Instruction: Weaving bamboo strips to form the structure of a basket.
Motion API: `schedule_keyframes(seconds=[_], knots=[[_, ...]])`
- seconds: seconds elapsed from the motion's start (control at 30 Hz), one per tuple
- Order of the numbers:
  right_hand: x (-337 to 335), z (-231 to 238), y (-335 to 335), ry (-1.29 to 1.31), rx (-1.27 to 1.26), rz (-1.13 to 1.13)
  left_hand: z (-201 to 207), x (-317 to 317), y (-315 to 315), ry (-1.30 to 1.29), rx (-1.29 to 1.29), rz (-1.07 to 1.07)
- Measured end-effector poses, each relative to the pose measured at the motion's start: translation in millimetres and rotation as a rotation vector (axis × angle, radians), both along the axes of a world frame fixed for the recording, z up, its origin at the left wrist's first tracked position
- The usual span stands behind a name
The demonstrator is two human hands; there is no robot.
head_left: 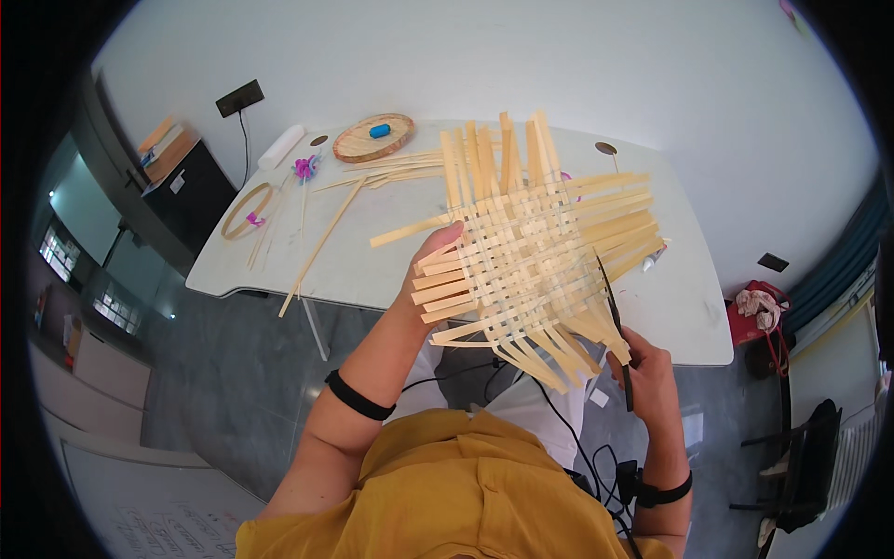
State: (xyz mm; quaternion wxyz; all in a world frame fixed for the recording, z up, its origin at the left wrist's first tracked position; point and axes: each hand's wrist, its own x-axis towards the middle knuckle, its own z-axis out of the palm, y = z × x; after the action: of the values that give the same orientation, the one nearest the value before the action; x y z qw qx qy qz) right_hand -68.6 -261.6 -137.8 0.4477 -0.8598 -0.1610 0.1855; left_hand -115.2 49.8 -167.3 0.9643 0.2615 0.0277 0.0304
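A square mat woven from pale bamboo strips (521,252) is raised above the near side of the table, its loose strip ends fanning out all around. My left hand (436,263) grips it by the left edge, most of the fingers hidden behind the weave. At the lower right corner, my right hand (645,368) is closed around a long, thin, dark knife-like tool (612,303). The tool's narrow end points up along the mat's right side, against the loose strips. Fingertips of that hand also lie by the strip ends at this corner.
On the white table (684,307) lie several loose bamboo strips (396,172), a round wooden board (349,144) with a blue spool (380,130), a bamboo hoop (233,219), purple ties (305,168), a white roll (281,147) and a small tube (655,259). Black cables (577,438) hang beside my lap.
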Motion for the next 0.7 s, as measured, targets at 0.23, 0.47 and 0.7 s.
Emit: schedule_keyframes(seconds=[0.23, 0.47, 0.7], knots=[[1, -6, -4, -0.045, 0.014, 0.044, -13, 4, 16, -0.112, -0.026, -0.151], [2, -5, 3, -0.096, 0.062, 0.049, -13, 4, 8, -0.035, -0.085, -0.085], [3, -8, 0, -0.007, 0.121, 0.029, -18, 8, 10, -0.095, -0.1, -0.16]])
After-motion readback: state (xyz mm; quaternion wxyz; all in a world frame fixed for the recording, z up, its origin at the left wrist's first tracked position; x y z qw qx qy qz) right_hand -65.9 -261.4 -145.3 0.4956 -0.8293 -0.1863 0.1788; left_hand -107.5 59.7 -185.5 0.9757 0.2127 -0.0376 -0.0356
